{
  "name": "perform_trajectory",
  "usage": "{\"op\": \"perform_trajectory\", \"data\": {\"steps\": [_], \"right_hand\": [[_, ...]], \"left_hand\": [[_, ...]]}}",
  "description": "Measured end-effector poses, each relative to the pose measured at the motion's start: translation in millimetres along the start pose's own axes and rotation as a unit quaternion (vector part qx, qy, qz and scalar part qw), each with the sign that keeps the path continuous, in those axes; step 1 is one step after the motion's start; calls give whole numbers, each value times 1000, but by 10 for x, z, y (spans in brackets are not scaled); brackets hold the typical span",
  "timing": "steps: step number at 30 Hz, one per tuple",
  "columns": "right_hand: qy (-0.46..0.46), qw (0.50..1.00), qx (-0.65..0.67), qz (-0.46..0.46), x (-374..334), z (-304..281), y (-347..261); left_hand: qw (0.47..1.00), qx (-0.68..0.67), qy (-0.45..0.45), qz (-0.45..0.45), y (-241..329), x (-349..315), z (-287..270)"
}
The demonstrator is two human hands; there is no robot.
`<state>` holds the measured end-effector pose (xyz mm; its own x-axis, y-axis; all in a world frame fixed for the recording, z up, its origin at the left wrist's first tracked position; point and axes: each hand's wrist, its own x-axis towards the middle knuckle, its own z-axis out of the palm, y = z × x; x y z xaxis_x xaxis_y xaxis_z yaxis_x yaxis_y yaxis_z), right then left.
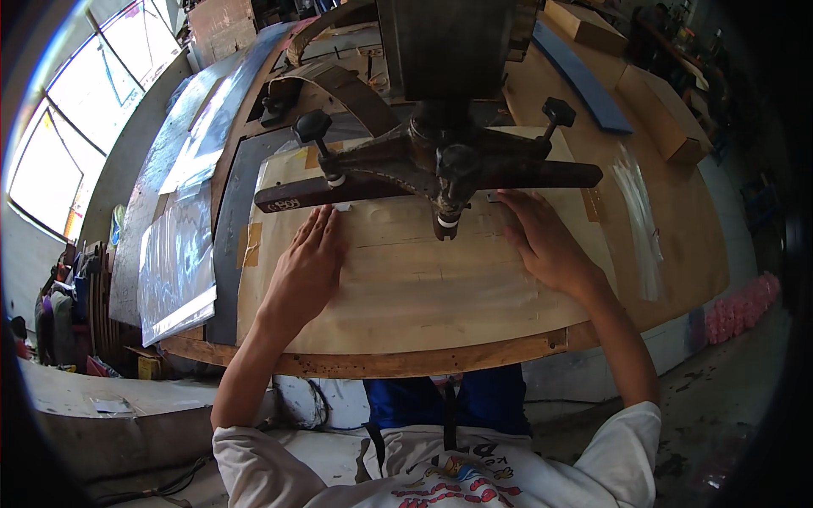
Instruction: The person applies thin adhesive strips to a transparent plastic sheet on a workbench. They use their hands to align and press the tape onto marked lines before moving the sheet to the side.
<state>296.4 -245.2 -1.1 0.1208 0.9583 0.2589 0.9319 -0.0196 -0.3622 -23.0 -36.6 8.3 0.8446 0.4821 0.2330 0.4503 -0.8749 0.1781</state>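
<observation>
My left hand (310, 264) lies with its fingers stretched forward on the tan sheet (406, 334) that covers the work board. A small whitish piece (342, 207) shows beside its fingertips. On the other side, my right hand (546, 244) reaches in with its fingers extended and the thumb apart. By its fingertips sits a small pale piece (493, 196). Between my hands the sheet looks shiny and slightly blurred; I cannot tell whether a clear film lies there. Just beyond the fingertips, a dark metal bar (533, 175) of a press head (440, 148) spans the board.
Clear plastic sheets (179, 254) lie at the left, near a window. Clear plastic strips (637, 224) rest at the right. Farther back are a blue strip (584, 80), cardboard boxes (665, 114) and a curved brown band (347, 89). The table's wooden edge (406, 364) runs before me.
</observation>
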Motion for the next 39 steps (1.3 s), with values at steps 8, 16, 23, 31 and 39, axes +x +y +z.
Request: {"op": "perform_trajectory", "data": {"steps": [8, 16, 23, 31, 39], "right_hand": [[12, 999, -41, -22, -14, -4, -5], [22, 999, -41, -5, 2, -8, 30], [-46, 991, 122, -13, -13, -286, -122], [-87, 986, 111, -89, 46, -183, -366], [-42, 987, 138, -72, 16, -153, -397]], "left_hand": [[1000, -5, -6, -20, 42, 23, -34], [1000, 7, 1, 5, 0, 31, -20], [991, -99, -3, 94, 293, 54, -260], [976, -153, 16, 154, 265, 82, -75], [972, -111, 55, 202, 245, 101, -139]]}}
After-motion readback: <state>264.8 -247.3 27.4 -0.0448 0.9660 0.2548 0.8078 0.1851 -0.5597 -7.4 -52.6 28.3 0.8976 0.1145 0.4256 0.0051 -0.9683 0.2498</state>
